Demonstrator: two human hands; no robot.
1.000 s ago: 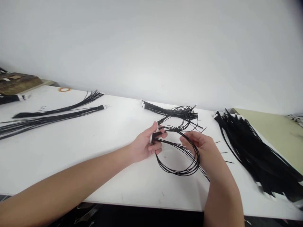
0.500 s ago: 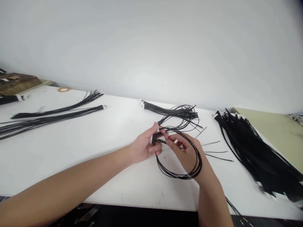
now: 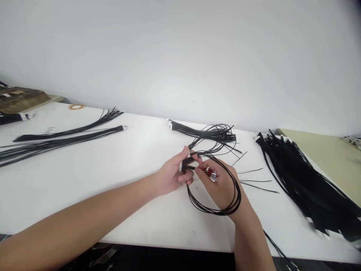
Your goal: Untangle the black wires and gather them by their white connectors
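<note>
A black wire harness with a white connector end is gripped in my left hand, near the middle of the view. Its thin wires curve rightward in a wide loop that passes over my right wrist. My right hand is just right of the left one, thumb and fingertips pinched on thin black wires close to the harness. Loose wire ends fan out on the table beyond my right hand.
On the white table, a tangled wire bundle lies behind my hands. A large black harness pile is at the right. Long bundles and an orange tape ring lie left. A pale wall stands behind.
My right hand has shifted slightly left and down, its fingertips now nearer the left fingers. My left hand and the harness have barely moved.
</note>
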